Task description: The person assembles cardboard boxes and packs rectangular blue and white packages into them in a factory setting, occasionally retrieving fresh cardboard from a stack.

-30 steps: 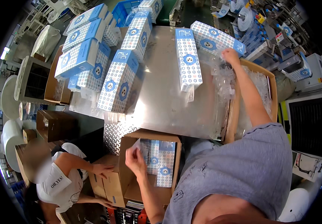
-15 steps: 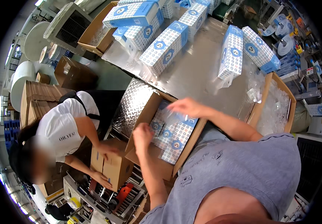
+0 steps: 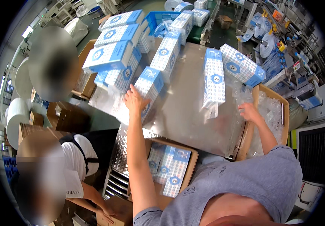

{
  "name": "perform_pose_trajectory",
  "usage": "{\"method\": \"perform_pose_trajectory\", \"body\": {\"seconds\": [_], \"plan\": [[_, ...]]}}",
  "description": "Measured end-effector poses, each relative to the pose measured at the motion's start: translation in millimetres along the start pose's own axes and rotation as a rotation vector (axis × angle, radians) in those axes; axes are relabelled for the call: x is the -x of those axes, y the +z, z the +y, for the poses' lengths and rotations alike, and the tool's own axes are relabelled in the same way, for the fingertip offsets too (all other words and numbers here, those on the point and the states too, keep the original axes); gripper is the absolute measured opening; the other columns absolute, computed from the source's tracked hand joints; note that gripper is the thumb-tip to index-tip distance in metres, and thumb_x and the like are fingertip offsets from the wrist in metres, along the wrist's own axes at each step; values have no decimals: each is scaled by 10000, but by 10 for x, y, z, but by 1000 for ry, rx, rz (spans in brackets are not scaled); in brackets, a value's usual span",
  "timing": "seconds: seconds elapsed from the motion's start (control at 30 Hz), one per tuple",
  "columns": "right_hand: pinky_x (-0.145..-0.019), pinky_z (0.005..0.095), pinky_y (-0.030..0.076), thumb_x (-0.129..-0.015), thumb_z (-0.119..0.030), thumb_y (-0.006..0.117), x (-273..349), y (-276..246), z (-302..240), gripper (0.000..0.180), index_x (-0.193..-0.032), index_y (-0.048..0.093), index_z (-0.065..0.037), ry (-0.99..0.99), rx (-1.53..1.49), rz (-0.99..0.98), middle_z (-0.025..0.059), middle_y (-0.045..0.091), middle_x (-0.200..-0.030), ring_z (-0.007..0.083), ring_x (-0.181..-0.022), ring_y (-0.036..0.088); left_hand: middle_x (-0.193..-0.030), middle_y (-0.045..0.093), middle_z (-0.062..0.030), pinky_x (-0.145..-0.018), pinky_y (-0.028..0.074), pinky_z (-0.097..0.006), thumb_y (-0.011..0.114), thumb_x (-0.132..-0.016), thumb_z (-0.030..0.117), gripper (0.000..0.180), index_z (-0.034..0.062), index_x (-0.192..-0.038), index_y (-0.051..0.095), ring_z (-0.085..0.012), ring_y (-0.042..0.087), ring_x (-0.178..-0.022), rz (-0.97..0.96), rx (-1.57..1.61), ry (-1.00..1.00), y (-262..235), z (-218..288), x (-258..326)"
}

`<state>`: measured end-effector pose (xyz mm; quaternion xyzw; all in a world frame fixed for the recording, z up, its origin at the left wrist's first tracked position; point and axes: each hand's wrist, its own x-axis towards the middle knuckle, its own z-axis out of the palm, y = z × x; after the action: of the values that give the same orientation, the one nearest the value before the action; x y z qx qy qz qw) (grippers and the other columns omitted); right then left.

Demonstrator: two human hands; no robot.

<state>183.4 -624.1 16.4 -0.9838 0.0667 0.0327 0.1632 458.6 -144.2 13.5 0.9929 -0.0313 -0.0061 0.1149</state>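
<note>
At ten o'clock on the steel table, if its middle is being taken as the clock's centre and twelve as its far edge, a blue-and-white pack is lying under the attention of the person's left hand. This hand is opening its fingers wide: they are pointing along the pack's left edge, and the thumb is crossing toward its near face. It is seeming to touch, but I am not seeing any closed grasp.

Between three and four o'clock, the right hand is hanging just beside a plastic-filled carton. Its fingers are bending, and I am not able to tell whether they are pinching the loose clear plastic next to them.

At six o'clock, below the near edge, an open carton is holding several similar packs. Two more packs are lying at two o'clock, and a stack of packs is standing beyond the left hand, near ten. At seven, well apart, a co-worker is leaning over a brown box.

In my judgement, the person is being at the step of taking hold of the pack. The next move is probably calling for thumb and fingers pressing on opposite sides, without disturbing the neighbouring pack behind, between eleven and twelve.
</note>
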Motion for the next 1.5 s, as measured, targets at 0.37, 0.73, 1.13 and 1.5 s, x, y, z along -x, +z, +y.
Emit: {"method": "perform_pose_trajectory", "body": {"seconds": [0.37,0.73,1.13,1.5], "plan": [[-1138,542,300,-756,44,667,-3074,-140,-1718,848,-1496,415,-285,-726,294,510,112,420,-1495,353,-1373,391,-1164,614,-170,-956,479,-420,948,-566,184,871,-12,-1301,525,-343,599,-1112,382,207,202,-1081,-496,879],[-936,523,469,-563,-381,885,-2734,1075,-3434,1194,-1561,247,-229,-990,82,-279,198,598,-1154,412,-1104,601,-1398,524,-167,-1032,477,-429,845,-781,195,844,10,-1459,376,-303,536,-1263,340,1137,-448,-419,-1546,4471],[-1003,447,534,-893,-165,681,-1979,622,-2994,511,-1357,544,0,28,-2186,-1256,149,669,-1249,280,-1097,682,-1108,592,-157,-884,479,-509,829,-609,145,728,52,-1261,519,-381,558,-1101,-32,188,-211,376,-732,3560],[-891,445,410,-693,-318,805,-69,1711,-4243,986,-1516,303,-523,-1520,-104,-162,70,561,-1191,304,-1079,537,-1436,431,-279,-1109,295,-563,891,-636,356,1078,20,-1499,338,-490,399,-1306,-159,308,21,795,-857,4257]]}}
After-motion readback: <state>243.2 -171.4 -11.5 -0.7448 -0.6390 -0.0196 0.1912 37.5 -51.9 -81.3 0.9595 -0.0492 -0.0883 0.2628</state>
